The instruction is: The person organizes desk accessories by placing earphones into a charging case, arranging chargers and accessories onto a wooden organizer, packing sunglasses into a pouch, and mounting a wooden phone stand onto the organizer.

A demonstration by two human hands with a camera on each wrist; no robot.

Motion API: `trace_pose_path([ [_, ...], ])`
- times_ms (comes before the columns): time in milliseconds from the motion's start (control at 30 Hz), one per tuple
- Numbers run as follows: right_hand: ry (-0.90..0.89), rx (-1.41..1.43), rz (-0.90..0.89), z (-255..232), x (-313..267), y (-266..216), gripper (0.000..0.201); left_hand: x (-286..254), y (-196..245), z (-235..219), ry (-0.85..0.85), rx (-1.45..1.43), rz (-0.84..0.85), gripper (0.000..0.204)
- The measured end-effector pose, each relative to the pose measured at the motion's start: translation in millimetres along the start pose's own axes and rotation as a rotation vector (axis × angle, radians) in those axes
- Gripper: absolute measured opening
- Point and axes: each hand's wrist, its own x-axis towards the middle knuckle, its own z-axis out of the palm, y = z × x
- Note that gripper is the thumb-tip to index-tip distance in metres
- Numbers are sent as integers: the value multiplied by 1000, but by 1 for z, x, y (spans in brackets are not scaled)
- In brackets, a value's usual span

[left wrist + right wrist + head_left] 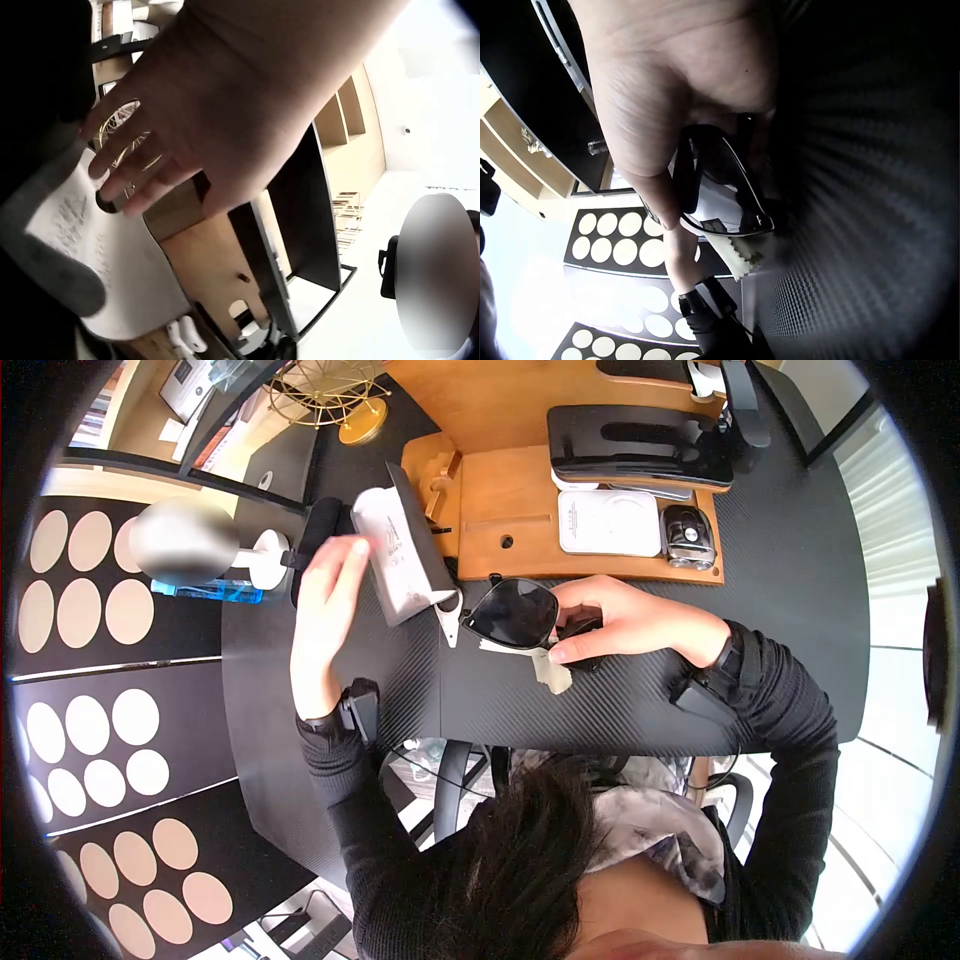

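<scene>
Sunglasses (512,614) pinched by right hand (625,625), seemingly.

I see my left hand (322,622) raised in the left-centre of the head view, fingers straight and held together, fingertips pointing toward the top of the frame, palm turned toward the centre. Its forearm, in a black sleeve, runs down toward the lower middle. My right hand (625,622) sits right of centre, fingers curled and pinching (thumb along the lower edge, pointing left). The right forearm bends in from the right edge, also sleeved in black. Both wrists carry a dark strap.
</scene>
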Motion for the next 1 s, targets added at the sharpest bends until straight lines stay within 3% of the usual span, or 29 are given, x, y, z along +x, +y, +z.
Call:
trace_pose_path([
  [67,-6,-1,-35,0,1,-1,24,-2,-16,9,20,140,-71,42],
  [100,-3,-4,-39,0,1,-2,24,-2,-25,13,44,279,-135,52],
  [133,-8,26,-30,1,1,-2,25,-3,-33,16,-30,289,-183,72],
  [167,-13,58,-18,1,0,-2,25,-1,-42,22,-7,253,-182,77],
  [267,21,-42,-34,1,1,5,27,6,-53,30,86,262,-127,76],
  [333,48,-76,-53,2,2,2,27,10,-63,22,51,72,-277,72],
  [400,83,-109,-70,2,1,-3,27,11,-67,21,174,-303,-274,66],
  [467,128,-94,-56,3,2,-6,26,12,-41,11,203,-580,-299,60],
  [633,59,-46,-228,24,6,-28,22,9,-10,12,240,-743,-273,50],
  [700,-2,-186,-393,32,9,-41,25,4,15,20,242,-861,-259,52],
  [767,-79,-272,-380,34,7,-47,32,4,15,31,183,-905,-217,53],
  [833,-27,-297,-415,37,5,-45,33,3,18,38,154,-980,-240,53],
  [967,-2,-303,-410,33,5,-43,32,3,20,36,198,-1009,-229,49],
  [1000,0,-300,-417,33,5,-40,30,6,12,31,230,-899,-227,47],
])
